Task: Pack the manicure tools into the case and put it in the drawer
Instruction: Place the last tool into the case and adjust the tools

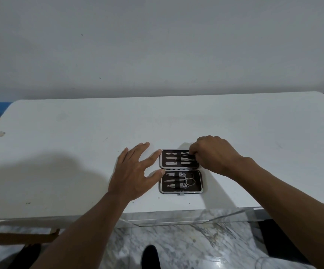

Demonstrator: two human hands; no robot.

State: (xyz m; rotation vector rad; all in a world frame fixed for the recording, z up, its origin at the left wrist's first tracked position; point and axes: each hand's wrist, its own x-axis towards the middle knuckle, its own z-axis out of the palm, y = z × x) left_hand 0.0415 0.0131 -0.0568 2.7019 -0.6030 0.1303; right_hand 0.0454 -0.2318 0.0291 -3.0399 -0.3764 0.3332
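While the left hand [134,171] rests splayed against the case [198,186], the right hand [213,154] pinches a half-hidden tool [185,156].

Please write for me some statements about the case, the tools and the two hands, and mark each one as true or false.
1. The case lies open on the table. True.
2. The left hand holds a pair of scissors. False: its fingers are spread and straight at the case's left edge, and the scissors sit in the near half.
3. The right hand has its fingers curled on a dark tool in the far half. True.
4. The near half of the case is empty. False: it holds the scissors and several other tools.
5. The case rests against the wall. False: it lies close to the table's front edge.
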